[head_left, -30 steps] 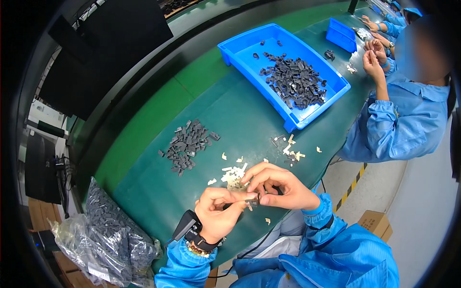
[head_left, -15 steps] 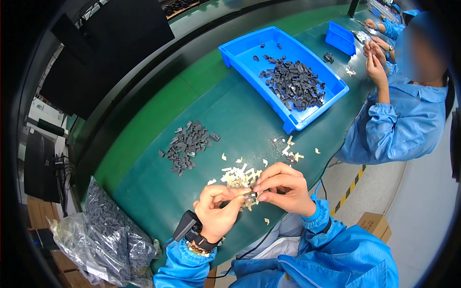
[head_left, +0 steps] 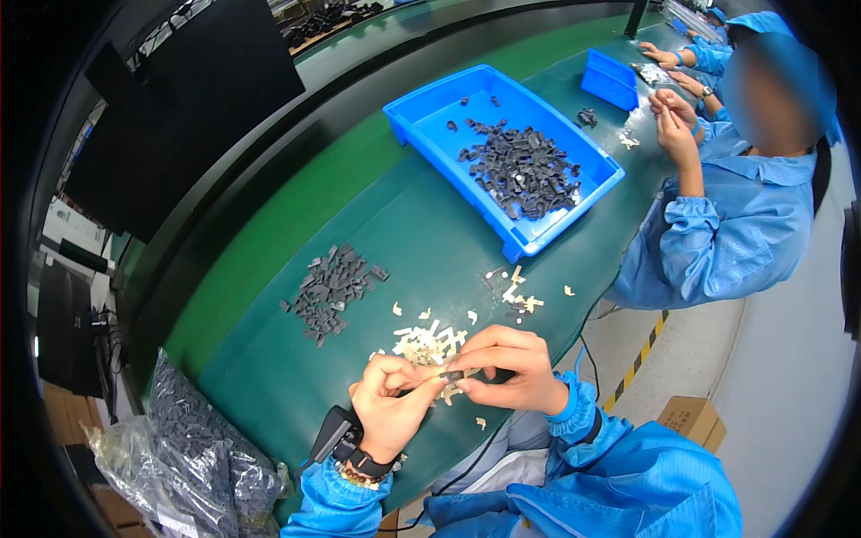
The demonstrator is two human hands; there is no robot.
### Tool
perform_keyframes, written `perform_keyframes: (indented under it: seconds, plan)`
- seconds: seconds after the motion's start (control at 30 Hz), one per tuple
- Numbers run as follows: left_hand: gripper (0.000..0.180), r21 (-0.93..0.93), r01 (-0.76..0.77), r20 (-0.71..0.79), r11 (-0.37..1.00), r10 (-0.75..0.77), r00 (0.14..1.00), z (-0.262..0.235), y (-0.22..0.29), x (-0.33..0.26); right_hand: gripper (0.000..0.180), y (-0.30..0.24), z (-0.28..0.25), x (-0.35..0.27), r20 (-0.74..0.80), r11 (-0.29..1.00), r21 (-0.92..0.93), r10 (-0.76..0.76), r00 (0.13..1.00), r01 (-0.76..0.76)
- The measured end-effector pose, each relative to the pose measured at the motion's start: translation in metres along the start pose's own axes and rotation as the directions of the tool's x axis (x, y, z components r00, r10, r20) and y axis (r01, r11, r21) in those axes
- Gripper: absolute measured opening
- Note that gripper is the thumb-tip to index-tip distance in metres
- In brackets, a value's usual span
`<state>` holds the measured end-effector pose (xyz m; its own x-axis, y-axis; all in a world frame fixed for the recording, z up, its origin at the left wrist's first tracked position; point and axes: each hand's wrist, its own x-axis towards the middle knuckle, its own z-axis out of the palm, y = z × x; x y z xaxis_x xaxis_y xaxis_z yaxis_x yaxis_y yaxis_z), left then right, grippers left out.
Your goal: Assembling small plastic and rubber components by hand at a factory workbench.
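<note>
My left hand (head_left: 393, 405) and my right hand (head_left: 511, 368) meet over the near edge of the green table (head_left: 269, 377). Together they pinch a small dark grey part (head_left: 454, 375) between the fingertips, with a pale strip against it in my left fingers. Just beyond my hands lies a heap of small cream pieces (head_left: 429, 341). Further left sits a pile of dark grey parts (head_left: 330, 289). A black device is strapped to my left wrist.
A blue tray (head_left: 421, 121) holding several dark parts stands at the far middle. A smaller scatter of cream and dark bits (head_left: 517, 296) lies near it. A clear bag of dark parts (head_left: 193, 457) sits at lower left. A co-worker in blue (head_left: 717, 215) works at right beside a small blue bin (head_left: 612, 79).
My hands have stayed together at the table's near edge, shifting slightly while working the small part between the fingertips. The piles and tray have not moved.
</note>
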<state>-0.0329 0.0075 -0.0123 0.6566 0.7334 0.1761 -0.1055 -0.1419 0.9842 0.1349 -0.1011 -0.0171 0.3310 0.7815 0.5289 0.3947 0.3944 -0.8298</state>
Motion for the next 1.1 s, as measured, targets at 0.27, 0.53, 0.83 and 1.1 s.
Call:
perform_keyframes:
  seconds: [0.27, 0.53, 0.83, 1.1]
  plan:
    - [0.025, -0.216, 0.155, 0.106, 0.964, -0.134, 0.985, 0.001, -0.001, 0.011, 0.021, -0.007, -0.022, 0.011, -0.245, 0.931, -0.360, -0.164, 0.955, 0.067]
    - [0.019, -0.195, 0.212, 0.108, 0.958, -0.194, 0.975, 0.004, 0.001, 0.011, 0.017, -0.010, -0.091, 0.077, -0.430, 0.711, -0.686, -0.226, 0.874, -0.154]
    - [0.019, -0.071, 0.191, 0.119, 0.979, -0.181, 0.976, 0.002, 0.002, 0.008, 0.017, -0.014, -0.078, 0.007, -0.136, 0.622, -0.726, 0.290, 0.947, -0.294]
    - [0.018, 0.006, 0.177, 0.155, 0.984, -0.176, 0.972, 0.004, 0.002, 0.011, 0.017, -0.008, -0.079, 0.003, -0.102, 0.645, -0.685, 0.375, 0.921, -0.338]
